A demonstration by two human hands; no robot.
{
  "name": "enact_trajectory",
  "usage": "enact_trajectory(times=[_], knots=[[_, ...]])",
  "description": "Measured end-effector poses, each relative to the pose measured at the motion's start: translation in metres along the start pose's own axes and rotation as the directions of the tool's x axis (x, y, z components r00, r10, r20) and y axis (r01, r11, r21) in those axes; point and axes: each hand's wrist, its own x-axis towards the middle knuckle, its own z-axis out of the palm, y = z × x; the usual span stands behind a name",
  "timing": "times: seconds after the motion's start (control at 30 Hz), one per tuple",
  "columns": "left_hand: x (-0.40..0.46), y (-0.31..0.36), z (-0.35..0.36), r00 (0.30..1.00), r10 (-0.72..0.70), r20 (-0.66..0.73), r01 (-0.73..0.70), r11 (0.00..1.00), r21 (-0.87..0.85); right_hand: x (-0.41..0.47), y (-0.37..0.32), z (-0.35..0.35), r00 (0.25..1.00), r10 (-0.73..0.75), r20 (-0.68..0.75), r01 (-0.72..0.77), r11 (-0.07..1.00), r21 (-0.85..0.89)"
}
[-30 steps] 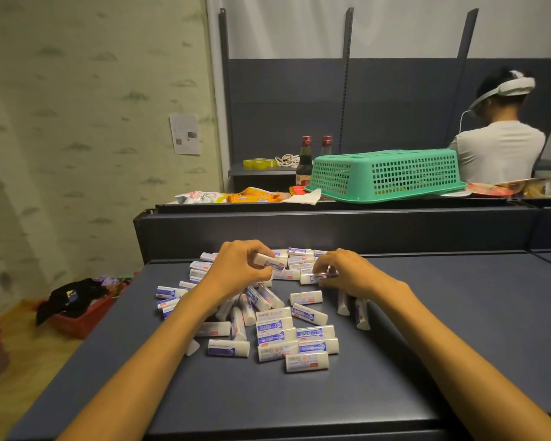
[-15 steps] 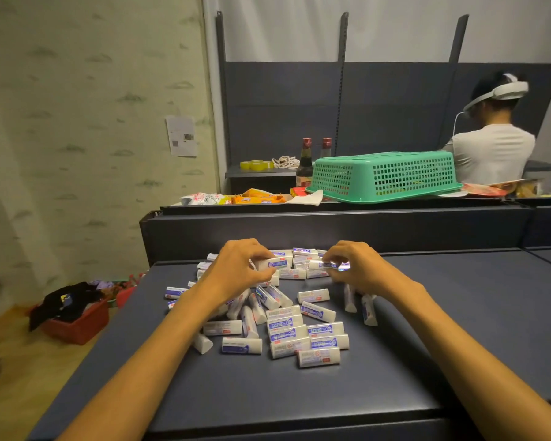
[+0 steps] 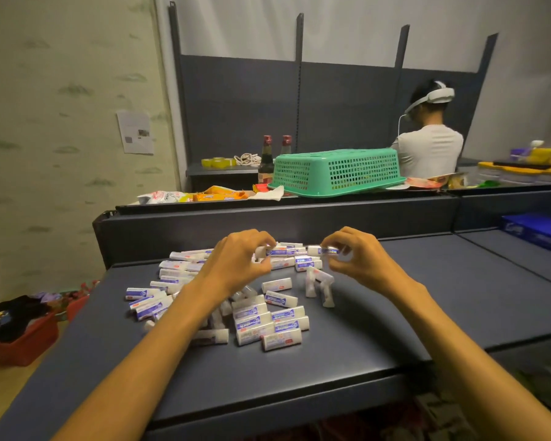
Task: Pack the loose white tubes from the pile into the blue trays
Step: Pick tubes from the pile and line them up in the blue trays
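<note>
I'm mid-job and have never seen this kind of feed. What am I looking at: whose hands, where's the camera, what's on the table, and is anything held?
There is no machine here: a person works with bare hands, and the single camera sits on their head, looking forward and down. The left hand and right hand reach over a pile of loose white tubes on a dark grey table. The right hand pinches one tube in its fingers, just above the pile. The left hand curls round another tube. A blue tray lies at far right. Behind are a green basket turned upside down and another person facing away.
</note>
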Motion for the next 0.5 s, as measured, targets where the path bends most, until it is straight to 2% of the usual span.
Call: enact_trajectory(times=[0.23,0.5], knots=[[0.031,0.074,0.048,0.998,0.066,0.006,-0.066,0.997,-0.049,-0.070,0.047,-0.066,0.994,0.096,-0.045,-0.098,0.994,-0.052],[0.071,0.230,0.136,0.990,0.139,0.028,-0.136,0.985,-0.105,-0.188,0.130,-0.177,0.974,0.206,-0.097,-0.217,0.967,-0.133]])
